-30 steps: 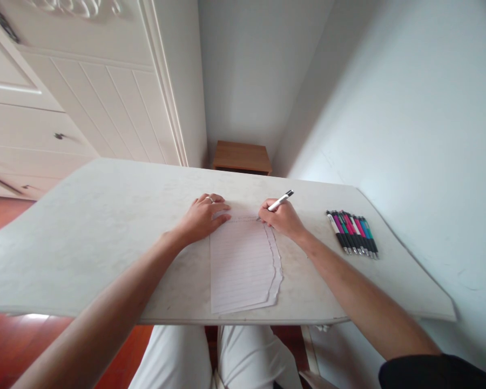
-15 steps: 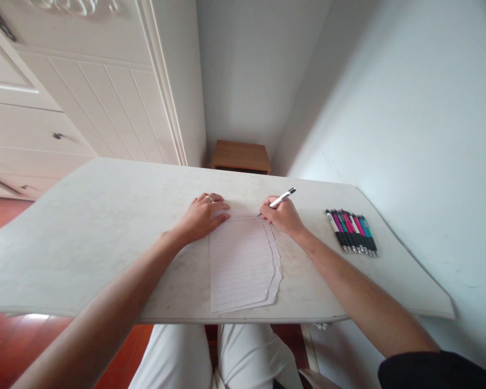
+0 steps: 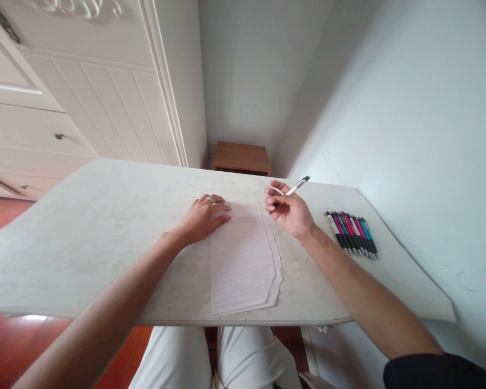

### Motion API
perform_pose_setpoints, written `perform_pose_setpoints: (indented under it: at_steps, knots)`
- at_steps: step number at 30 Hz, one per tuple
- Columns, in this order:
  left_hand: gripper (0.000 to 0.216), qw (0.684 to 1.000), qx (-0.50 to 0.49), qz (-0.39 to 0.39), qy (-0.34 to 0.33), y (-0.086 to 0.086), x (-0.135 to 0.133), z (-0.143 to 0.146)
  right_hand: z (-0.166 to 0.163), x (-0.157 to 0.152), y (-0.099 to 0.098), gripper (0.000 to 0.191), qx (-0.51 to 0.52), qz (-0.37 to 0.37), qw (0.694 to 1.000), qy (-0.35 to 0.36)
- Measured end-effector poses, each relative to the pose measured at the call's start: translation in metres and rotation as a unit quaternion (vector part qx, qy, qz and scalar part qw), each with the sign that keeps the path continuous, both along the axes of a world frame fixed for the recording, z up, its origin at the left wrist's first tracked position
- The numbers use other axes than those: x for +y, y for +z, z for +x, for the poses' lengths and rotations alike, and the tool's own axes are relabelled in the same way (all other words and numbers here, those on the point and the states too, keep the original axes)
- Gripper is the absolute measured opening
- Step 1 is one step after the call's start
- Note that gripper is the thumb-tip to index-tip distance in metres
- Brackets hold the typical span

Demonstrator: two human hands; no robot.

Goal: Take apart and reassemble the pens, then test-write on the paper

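Two lined sheets of paper (image 3: 241,265) with torn right edges lie stacked on the white table (image 3: 117,216). A line of small handwriting runs near the top of the upper sheet; I cannot read it. My left hand (image 3: 206,216) rests with spread fingers on the paper's upper left corner and the table, a ring on one finger. Just off the paper's upper right corner, my right hand (image 3: 289,210) grips a white pen (image 3: 298,186) with a dark end. The pen slants up to the right, its tip low by the torn edge.
Several click pens (image 3: 352,233) in mixed colours lie side by side on the table's right. A pale wall (image 3: 409,124) borders that side. White cabinets (image 3: 105,108) stand at the back left, and a brown wooden stand (image 3: 242,156) sits beyond the far edge.
My right hand has lifted from the end of the written line, moved slightly right and turned, with the pen still in it. My left hand and the paper have stayed in place.
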State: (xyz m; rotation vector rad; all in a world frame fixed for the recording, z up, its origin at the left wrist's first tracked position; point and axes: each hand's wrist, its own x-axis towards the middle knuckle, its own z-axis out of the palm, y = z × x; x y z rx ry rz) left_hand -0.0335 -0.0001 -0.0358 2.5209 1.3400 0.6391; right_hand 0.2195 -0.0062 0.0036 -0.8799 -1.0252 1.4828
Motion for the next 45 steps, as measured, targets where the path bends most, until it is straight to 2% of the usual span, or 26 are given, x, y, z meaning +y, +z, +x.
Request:
perform_pose_setpoints:
  at_steps: [2,6,8,13,18,23,26,28,32,35,37,40,42,45]
  knots:
    - [0.032,1.0,0.0,0.003,0.0,-0.001,0.0,0.0,0.002,-0.003,0.004,0.029,-0.029,0.006,1.0,0.01]
    - [0.032,1.0,-0.007,0.004,-0.002,-0.001,0.001,-0.001,0.008,-0.006,0.007,0.068,-0.121,0.03,0.992,0.024]
    - [0.033,1.0,-0.006,0.003,-0.005,0.0,0.001,-0.001,0.012,-0.006,0.007,0.072,-0.136,0.046,0.989,0.024]
    - [0.033,1.0,-0.004,0.003,-0.009,0.001,0.0,-0.001,0.017,-0.004,0.007,0.067,-0.146,0.063,0.987,0.034]
    - [0.032,1.0,-0.011,0.007,-0.008,0.0,0.001,-0.001,0.013,-0.006,0.01,0.061,-0.139,0.065,0.988,0.004]
    - [0.034,1.0,-0.005,0.007,-0.008,0.0,0.001,-0.002,0.011,-0.005,0.007,0.065,-0.146,0.074,0.986,-0.002]
    - [0.036,1.0,0.002,0.007,-0.011,0.0,0.001,-0.002,0.011,-0.003,0.005,0.066,-0.112,0.066,0.991,0.015]
    - [0.037,1.0,0.002,0.009,-0.015,-0.001,0.002,-0.003,0.011,-0.001,0.003,0.06,-0.075,0.055,0.995,0.029]
    - [0.037,1.0,-0.001,0.017,-0.021,-0.003,0.004,-0.005,0.012,0.003,0.002,0.032,-0.05,0.044,0.997,0.049]
    - [0.037,1.0,0.001,0.021,-0.023,-0.006,0.006,-0.006,0.015,0.005,0.006,0.031,-0.046,0.046,0.996,0.068]
    - [0.037,0.999,-0.001,0.026,-0.024,-0.007,0.008,-0.007,0.017,0.005,0.007,0.041,-0.08,0.045,0.993,0.079]
    - [0.037,0.999,0.0,0.032,-0.02,-0.008,0.009,-0.008,0.019,0.007,0.002,0.047,-0.214,0.064,0.972,0.076]
    - [0.04,0.999,0.0,0.032,-0.018,-0.007,0.009,-0.008,0.021,0.01,-0.005,0.033,-0.322,0.1,0.941,0.024]
    - [0.045,0.999,0.006,0.028,-0.015,-0.007,0.01,-0.009,0.024,0.014,-0.01,0.009,-0.421,0.127,0.897,-0.03]
